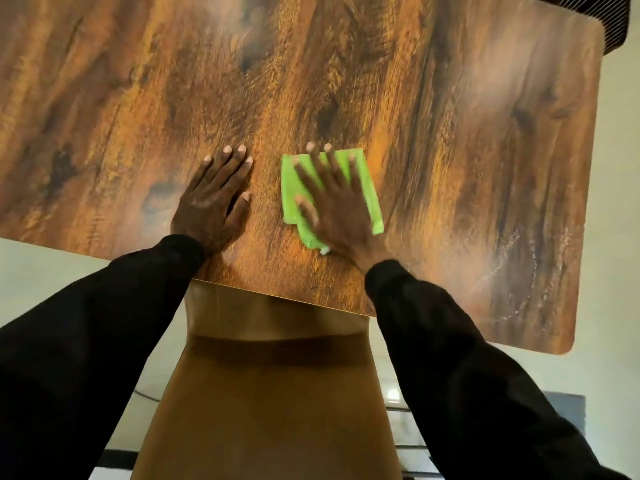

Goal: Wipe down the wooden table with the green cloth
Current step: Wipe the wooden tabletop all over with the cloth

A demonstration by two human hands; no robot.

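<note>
The wooden table [346, 81] fills the upper view, its grain dark brown and orange. A folded green cloth [365, 181] lies flat on it near the front edge, just right of centre. My right hand [332, 206] presses down on the cloth with its fingers spread and straight. My left hand [214, 195] rests flat on the bare wood to the left of the cloth, a short gap between them. Both arms wear black sleeves.
A whitish dusty smear [512, 271] marks the table's right front corner. A brown chair [273, 393] stands below the front edge between my arms. A dark object [602, 15] shows past the far right corner. Pale floor surrounds the table.
</note>
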